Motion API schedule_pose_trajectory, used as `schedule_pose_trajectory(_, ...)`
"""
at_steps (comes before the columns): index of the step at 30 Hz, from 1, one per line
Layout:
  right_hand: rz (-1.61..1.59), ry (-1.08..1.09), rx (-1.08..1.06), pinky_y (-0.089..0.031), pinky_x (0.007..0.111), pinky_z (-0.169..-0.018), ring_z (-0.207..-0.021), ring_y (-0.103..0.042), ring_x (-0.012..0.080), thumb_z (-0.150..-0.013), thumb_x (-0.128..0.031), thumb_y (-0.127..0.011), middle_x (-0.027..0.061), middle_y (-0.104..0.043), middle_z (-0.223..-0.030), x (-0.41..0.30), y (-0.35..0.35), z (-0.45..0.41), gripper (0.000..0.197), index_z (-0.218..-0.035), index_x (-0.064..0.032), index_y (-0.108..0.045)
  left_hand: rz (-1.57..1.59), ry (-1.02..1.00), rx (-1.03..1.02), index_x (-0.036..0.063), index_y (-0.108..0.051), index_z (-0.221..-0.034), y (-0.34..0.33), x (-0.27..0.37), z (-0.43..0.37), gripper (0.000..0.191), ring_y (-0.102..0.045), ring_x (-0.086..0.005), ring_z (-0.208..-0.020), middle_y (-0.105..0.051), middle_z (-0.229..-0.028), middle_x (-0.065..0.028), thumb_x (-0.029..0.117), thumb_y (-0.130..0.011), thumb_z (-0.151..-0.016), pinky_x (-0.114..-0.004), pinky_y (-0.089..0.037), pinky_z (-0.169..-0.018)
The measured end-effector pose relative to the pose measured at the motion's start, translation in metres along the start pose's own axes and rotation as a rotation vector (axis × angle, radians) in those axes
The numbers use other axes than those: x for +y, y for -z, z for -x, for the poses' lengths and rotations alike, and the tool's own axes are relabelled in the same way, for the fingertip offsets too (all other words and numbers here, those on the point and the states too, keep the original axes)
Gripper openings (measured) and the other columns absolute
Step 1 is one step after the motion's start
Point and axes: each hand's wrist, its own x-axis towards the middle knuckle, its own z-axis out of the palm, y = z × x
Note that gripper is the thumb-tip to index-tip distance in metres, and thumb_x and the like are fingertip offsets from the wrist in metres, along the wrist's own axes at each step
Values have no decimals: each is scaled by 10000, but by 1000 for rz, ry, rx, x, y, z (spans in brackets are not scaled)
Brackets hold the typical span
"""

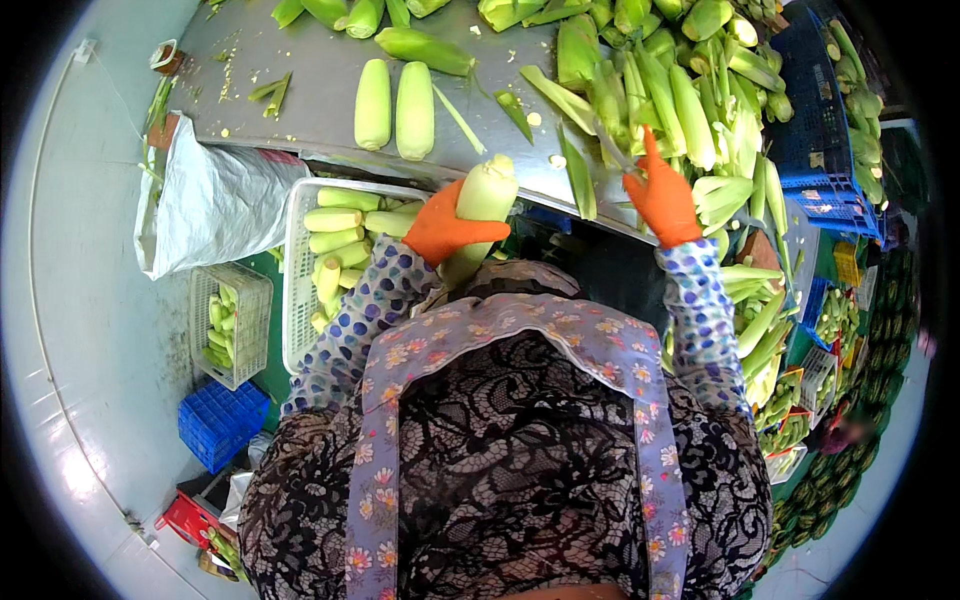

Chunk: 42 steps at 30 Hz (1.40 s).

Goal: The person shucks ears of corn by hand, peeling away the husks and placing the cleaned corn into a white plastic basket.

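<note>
My left hand (450,225), in an orange glove, holds a pale green ear of corn (484,199) upright at the front edge of the metal table (322,127). My right hand (664,195), gloved in orange too, is shut on a knife (613,144) whose blade points up and to the left over the table. Two trimmed ears of corn (373,105) lie side by side beyond my left hand. Loose husk leaves (576,172) lie between the hands, one hanging over the edge. A heap of husks and green corn (690,112) is beside and beyond my right hand.
A white plastic crate (296,277) with trimmed corn stands below the table at left. Farther left are a white woven sack (217,202), a smaller crate (251,330) and a blue crate (225,420). Blue crates (806,112) of corn stand at right. Unhusked corn (427,51) lies at the back.
</note>
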Motion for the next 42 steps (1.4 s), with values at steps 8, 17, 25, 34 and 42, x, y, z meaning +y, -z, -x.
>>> schedule_pose_trajectory(8, -1036, 98, -502, -504, 271, -725, -790, -607, 130, -950, -191, -569, 73, -673, -897, -72, 55, 18, 302, -1207, -37, -601, 79, 45, -14, 29, -601, -1150, -4, -3, -2, 596, -594, -151, -917, -640, -1015, -51, 249, -840, -651, -308, -474, -808)
schedule_pose_trajectory(17, -445, 487, -216, -471, 351, -611, -655, -597, 267, -947, -309, -576, 123, -638, -810, -101, 20, 33, 328, -1159, -61, -609, -17, 1, -44, 23, -583, -1191, -11, 6, 7, 658, -596, -165, -921, -640, -1037, -67, 264, -845, -637, -310, -481, -812)
schedule_pose_trajectory(25, -332, 504, -79, -466, 459, -619, -737, -600, 393, -890, -301, -613, 156, -625, -795, -104, -1, 35, 269, -1020, -67, -625, -123, -19, 4, 27, -591, -1173, -13, 12, 14, 644, -605, -167, -920, -645, -1043, -77, 269, -833, -628, -314, -481, -817)
schedule_pose_trajectory(34, -366, -288, -129, -466, 347, -578, -602, -602, 207, -973, -384, -495, 98, -635, -699, 45, 2, 41, 361, -966, -61, -656, 317, -284, -4, 56, -565, -1206, 13, 33, 44, 611, -633, -156, -928, -663, -1023, -56, 90, -819, -652, -329, -516, -839)
schedule_pose_trajectory(42, -757, -107, -175, -492, 317, -685, -722, -621, 188, -945, -327, -551, 88, -655, -867, -50, -48, -5, 391, -1226, -58, -585, -94, -303, 223, 37, -517, -1274, 28, 10, 26, 731, -573, -166, -1073, -597, -1198, -72, 137, -849, -630, -330, -471, -919)
